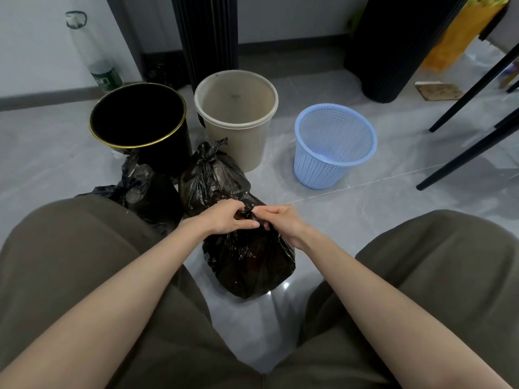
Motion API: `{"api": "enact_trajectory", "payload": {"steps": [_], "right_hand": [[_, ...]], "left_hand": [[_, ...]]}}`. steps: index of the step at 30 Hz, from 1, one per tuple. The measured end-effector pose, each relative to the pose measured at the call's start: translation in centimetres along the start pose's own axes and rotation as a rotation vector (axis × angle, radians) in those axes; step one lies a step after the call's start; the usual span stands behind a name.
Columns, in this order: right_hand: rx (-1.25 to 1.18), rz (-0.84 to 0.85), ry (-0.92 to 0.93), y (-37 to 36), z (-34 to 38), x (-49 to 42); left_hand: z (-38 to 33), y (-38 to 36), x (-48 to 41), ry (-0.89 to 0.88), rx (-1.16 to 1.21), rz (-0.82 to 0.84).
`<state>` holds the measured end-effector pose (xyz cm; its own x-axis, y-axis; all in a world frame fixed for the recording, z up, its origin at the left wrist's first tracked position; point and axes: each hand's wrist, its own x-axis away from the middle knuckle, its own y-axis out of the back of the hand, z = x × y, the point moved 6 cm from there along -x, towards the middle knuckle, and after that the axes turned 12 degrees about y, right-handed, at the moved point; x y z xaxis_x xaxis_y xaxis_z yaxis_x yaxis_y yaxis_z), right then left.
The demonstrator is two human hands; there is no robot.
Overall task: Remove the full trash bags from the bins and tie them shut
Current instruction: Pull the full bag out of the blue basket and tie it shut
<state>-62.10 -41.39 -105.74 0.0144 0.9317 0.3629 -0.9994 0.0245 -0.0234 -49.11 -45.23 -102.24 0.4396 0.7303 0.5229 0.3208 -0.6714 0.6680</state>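
Observation:
A full black trash bag (250, 265) stands on the floor between my knees. My left hand (224, 217) and my right hand (280, 220) both pinch the twisted plastic at its neck, fingers closed around the knot. Behind it sits a second black bag (210, 178), knotted at the top. A third black bag (146, 192) lies to the left, partly hidden by my knee. Three bins stand in a row behind the bags with no bags in them: a black bin with a gold rim (140, 119), a beige bin (236, 116) and a blue mesh basket (331, 144).
The floor is grey tile. A large clear bottle (92, 57) leans on the wall at the back left. Black ribbed columns (207, 37) rise behind the bins. Black furniture legs (474, 108) slant in at the right, with a yellow bag (455, 37) beyond.

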Motion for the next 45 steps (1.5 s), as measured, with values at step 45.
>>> {"api": "enact_trajectory", "payload": {"steps": [45], "right_hand": [[0.184, 0.371, 0.055, -3.0, 0.1, 2.1]], "left_hand": [[-1.7, 3.4, -0.3, -0.167, -0.108, -0.192]]}}
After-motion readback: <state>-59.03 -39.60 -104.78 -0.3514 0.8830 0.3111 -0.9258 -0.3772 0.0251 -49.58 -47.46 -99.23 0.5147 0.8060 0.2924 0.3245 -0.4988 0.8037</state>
